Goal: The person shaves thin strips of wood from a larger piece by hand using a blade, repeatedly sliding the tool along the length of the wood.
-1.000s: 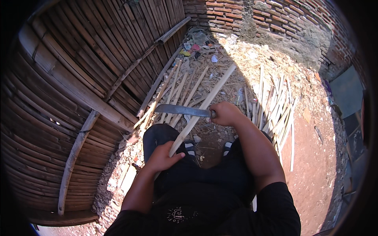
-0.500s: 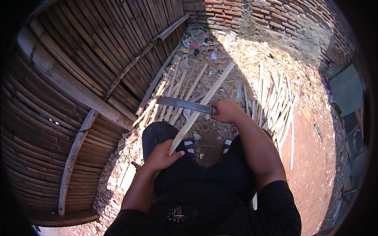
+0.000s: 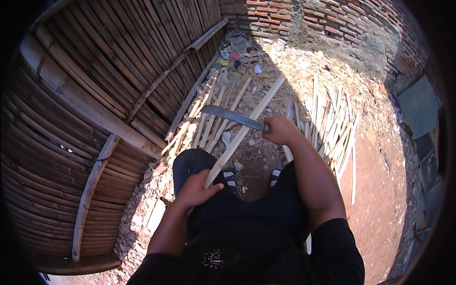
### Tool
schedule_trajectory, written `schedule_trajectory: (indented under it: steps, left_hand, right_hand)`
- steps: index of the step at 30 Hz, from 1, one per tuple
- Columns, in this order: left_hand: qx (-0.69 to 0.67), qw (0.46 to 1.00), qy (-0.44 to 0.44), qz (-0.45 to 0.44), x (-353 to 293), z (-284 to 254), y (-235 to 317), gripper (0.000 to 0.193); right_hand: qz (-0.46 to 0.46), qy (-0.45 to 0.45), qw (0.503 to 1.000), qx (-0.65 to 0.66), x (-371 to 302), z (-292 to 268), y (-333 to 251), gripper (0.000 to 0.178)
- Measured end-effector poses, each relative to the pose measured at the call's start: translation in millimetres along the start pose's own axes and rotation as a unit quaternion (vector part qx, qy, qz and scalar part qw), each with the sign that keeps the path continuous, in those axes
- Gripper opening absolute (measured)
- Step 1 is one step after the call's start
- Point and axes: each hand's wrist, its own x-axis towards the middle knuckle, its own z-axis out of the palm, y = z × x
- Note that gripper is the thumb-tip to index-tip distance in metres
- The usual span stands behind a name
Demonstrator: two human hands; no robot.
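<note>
My left hand (image 3: 198, 188) is closed round the near end of a long pale bamboo strip (image 3: 241, 136), resting by my left thigh. The strip slants up and away to the right, its far end over the littered ground. In my right hand (image 3: 280, 130) is the handle of a machete (image 3: 232, 117), mostly covered by my fingers. Its dark, broad blade points left and lies across the strip about midway along. Whether the edge bites into the bamboo I cannot tell.
Several split bamboo strips (image 3: 339, 133) lie in a pile at the right, with more strips (image 3: 216, 114) on the ground at the left. A bamboo slat wall (image 3: 95, 90) stands close on my left. Beyond the debris rises a brick wall (image 3: 332, 21). My sandalled feet (image 3: 229, 177) are below.
My right hand and the machete have shifted slightly right and up along the strip, and the blade tilts more, its tip higher. My left hand has barely moved.
</note>
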Motion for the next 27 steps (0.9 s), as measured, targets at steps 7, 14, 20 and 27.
schedule_trajectory:
  steps: [7, 14, 20, 27]
  left_hand:
    - [-0.011, 1.000, 0.007, 0.005, -0.5, -0.1, 1.6, 0.052]
    - [-0.071, 0.997, 0.000, 0.007, -0.1, 1.9, -5.4, 0.045]
    - [-0.075, 0.997, -0.011, -0.019, -1.7, -2.1, 1.0, 0.051]
    - [-0.066, 0.997, -0.009, -0.034, -3.0, -4.7, 1.5, 0.052]
  right_hand:
    - [-0.126, -0.048, 0.991, -0.027, 0.8, 9.8, -25.2, 0.044]
    - [0.011, -0.019, 1.000, 0.012, 0.8, -9.3, -6.0, 0.050]
    - [0.014, -0.029, 0.999, 0.001, -3.2, -13.3, -4.9, 0.047]
    - [-0.098, -0.075, 0.992, -0.039, -3.7, 2.2, -48.3, 0.045]
